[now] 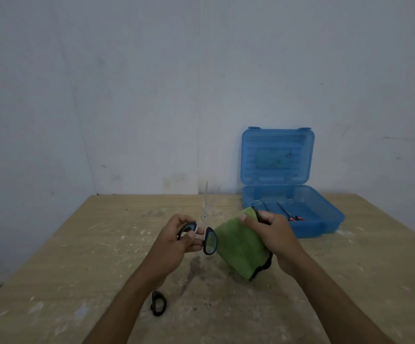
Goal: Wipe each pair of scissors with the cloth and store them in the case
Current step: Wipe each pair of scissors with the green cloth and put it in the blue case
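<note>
Two bare hands are raised above a wooden table (77, 256) in the head view, which is the only view. The left hand (176, 240) is closed on the black handles of a pair of scissors (205, 219); the fingers go around one loop, and the other loop hangs free just beside the fingertips. The blades are parted and point up and away, toward the pale wall (127, 95); they look blurred. The right hand (273, 234) grips a folded green cloth (241, 247) with a black edge, thumb on the near face and fingers behind. The cloth is just beside the free handle loop; whether they touch I cannot tell. An open blue case (325, 224) stands at the far right of the table, its lid upright against the wall. Inside its tray lie thin dark tools with red ends, probably scissors, partly hidden behind the right hand. A second pair of scissors (158, 303) lies on the table near the left forearm, and only one black handle loop is visible
</note>
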